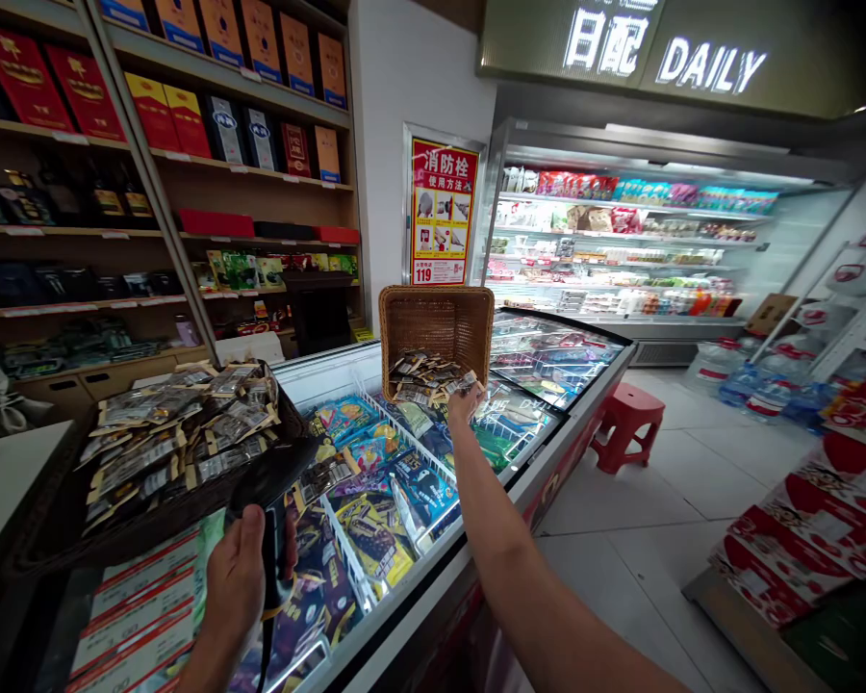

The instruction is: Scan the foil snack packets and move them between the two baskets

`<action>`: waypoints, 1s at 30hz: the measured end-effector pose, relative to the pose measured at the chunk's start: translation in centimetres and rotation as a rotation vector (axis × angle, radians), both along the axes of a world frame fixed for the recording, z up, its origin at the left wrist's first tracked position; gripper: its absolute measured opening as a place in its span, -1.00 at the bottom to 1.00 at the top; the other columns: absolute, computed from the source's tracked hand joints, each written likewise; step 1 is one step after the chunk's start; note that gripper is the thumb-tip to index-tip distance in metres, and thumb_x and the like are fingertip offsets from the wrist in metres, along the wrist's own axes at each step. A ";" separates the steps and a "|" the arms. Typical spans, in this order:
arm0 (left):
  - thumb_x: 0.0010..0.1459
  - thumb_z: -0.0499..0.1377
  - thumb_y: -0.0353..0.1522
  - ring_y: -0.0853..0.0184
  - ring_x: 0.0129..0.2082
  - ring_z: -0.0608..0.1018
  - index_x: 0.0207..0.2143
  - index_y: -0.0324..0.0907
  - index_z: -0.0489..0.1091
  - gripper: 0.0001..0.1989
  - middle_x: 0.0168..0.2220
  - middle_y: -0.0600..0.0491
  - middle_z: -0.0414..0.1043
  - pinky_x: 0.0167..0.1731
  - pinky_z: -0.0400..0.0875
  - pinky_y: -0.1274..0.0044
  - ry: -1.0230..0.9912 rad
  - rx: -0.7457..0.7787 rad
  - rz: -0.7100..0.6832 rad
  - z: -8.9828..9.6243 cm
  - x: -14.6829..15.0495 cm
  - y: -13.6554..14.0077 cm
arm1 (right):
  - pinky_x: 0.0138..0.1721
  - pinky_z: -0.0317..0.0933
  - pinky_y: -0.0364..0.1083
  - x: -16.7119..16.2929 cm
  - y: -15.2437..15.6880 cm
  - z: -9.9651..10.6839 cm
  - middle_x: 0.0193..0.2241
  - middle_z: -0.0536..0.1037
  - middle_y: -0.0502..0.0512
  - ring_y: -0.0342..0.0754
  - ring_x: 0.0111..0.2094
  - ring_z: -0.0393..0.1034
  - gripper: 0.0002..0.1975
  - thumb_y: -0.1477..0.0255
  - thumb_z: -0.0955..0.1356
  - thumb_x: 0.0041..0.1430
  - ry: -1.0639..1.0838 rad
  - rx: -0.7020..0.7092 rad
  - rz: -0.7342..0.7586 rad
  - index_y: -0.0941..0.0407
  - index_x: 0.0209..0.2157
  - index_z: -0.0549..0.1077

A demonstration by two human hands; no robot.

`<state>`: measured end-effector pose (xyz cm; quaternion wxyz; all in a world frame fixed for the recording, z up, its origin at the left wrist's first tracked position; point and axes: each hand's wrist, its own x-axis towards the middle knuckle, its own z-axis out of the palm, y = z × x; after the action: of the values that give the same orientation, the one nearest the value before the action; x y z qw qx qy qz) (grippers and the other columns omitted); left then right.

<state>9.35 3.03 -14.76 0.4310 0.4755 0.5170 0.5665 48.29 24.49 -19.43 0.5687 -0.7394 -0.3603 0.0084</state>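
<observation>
My left hand [240,568] is wrapped around the handle of a black handheld barcode scanner [278,476], whose head points up and away from me. My right hand [463,404] reaches to the front right rim of a brown wicker basket [437,300], with its fingers closed on a small snack packet [465,383]. More small packets [420,373] lie in the basket, which is tipped with its opening towards me. To the left, a dark basket [289,409] is heaped with similar packets [180,423]. One packet [324,477] shows just beyond the scanner.
A glass-topped chest freezer [433,568] with bagged goods runs beneath both hands. Red-edged price tags [134,616] lie front left. A red stool [629,423] stands right of the freezer, stacked red cartons [801,520] further right. Shelves [165,149] rise behind on the left.
</observation>
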 end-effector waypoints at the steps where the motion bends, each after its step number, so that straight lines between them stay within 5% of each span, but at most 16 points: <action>1: 0.26 0.16 0.20 0.20 -0.60 0.52 -0.30 -0.10 0.46 -0.45 -0.60 0.06 0.44 -0.70 0.36 0.47 -0.007 -0.001 0.004 0.3 0.2 -0.2 | 0.34 0.26 0.23 -0.3 0.2 -0.2 0.31 0.42 0.61 0.38 0.40 0.33 -0.24 0.37 0.30 0.29 0.033 -0.015 -0.027 0.28 0.49 0.23; 6: 0.30 0.15 0.18 0.21 -0.60 0.55 -0.29 -0.09 0.42 -0.48 -0.57 0.08 0.47 -0.70 0.36 0.48 -0.015 0.003 0.007 1.6 1.0 -1.1 | 0.48 -0.01 0.31 -1.1 0.7 0.4 0.41 0.30 0.61 0.39 0.52 0.06 -0.38 0.47 0.28 0.25 0.022 -0.079 -0.001 0.35 0.32 0.43; 9: 0.29 0.15 0.19 0.22 -0.62 0.54 -0.30 -0.09 0.41 -0.46 -0.57 0.07 0.48 -0.74 0.33 0.47 -0.044 -0.016 0.021 1.8 1.0 -1.3 | 0.46 0.00 0.33 -1.0 0.2 1.6 0.44 0.26 0.62 0.38 0.52 0.01 -0.50 0.50 0.27 0.27 -0.019 -0.133 0.060 0.34 0.18 0.54; 13: 0.26 0.14 0.25 0.22 -0.65 0.53 -0.31 -0.10 0.41 -0.41 -0.57 0.05 0.49 -0.78 0.29 0.47 -0.036 -0.020 -0.005 1.6 0.5 -1.1 | 0.39 0.05 0.36 -3.1 -1.1 3.7 0.45 0.25 0.56 0.38 0.47 0.05 -0.57 0.44 0.26 0.40 -0.070 -0.034 -0.050 0.24 0.19 0.53; 15: 0.23 0.15 0.27 0.21 -0.64 0.54 -0.33 -0.10 0.41 -0.39 -0.58 0.03 0.49 -0.77 0.31 0.47 -0.023 -0.014 -0.037 1.5 0.3 -0.9 | 0.35 0.12 0.28 -6.1 -2.0 4.6 0.34 0.41 0.48 0.33 0.39 0.20 -0.62 0.42 0.26 0.45 -0.188 -0.043 0.109 0.19 0.14 0.57; 18: 0.17 0.21 0.28 0.18 -0.63 0.55 -0.36 -0.10 0.41 -0.38 -0.62 0.03 0.46 -0.76 0.35 0.46 -0.027 0.004 -0.026 1.7 0.4 -0.8 | 0.19 0.30 0.05 -12.4 -3.7 5.2 0.07 0.64 0.28 0.13 0.10 0.52 -0.72 0.40 0.29 0.48 -0.386 -0.185 0.591 0.12 0.00 0.63; 22: 0.10 0.21 0.35 0.20 -0.64 0.56 -0.40 -0.08 0.36 -0.33 -0.66 0.07 0.43 -0.73 0.36 0.47 -0.042 0.001 0.014 2.5 0.6 -0.8 | 0.12 0.32 0.03 -19.3 -6.7 5.2 -0.10 0.72 0.17 0.19 0.05 0.59 -0.64 0.14 0.58 0.22 -0.696 -0.316 1.095 0.05 -0.06 0.66; 26: 0.06 0.23 0.38 0.23 -0.66 0.55 -0.42 -0.05 0.30 -0.31 -0.66 0.10 0.42 -0.72 0.33 0.47 -0.071 0.005 0.025 3.3 0.7 -0.9 | 0.10 0.34 0.07 -20.6 -8.7 5.1 -0.09 0.70 0.20 0.33 0.11 0.55 -0.39 0.10 0.75 -0.17 -0.677 -0.379 1.186 0.03 -0.10 0.66; 30: 0.05 0.23 0.38 0.26 -0.70 0.51 -0.43 -0.06 0.30 -0.30 -0.68 0.11 0.39 -0.74 0.28 0.49 -0.088 0.021 0.036 3.7 1.0 -1.0 | 0.18 0.33 0.20 -18.6 -9.2 4.6 0.02 0.64 0.26 0.39 0.18 0.46 -0.31 0.18 0.77 -0.25 -0.515 -0.405 1.110 0.04 -0.04 0.65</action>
<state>10.33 2.00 -11.04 0.4379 0.4453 0.5002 0.5997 29.71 15.30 -14.80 0.2244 -0.5140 -0.8055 0.1916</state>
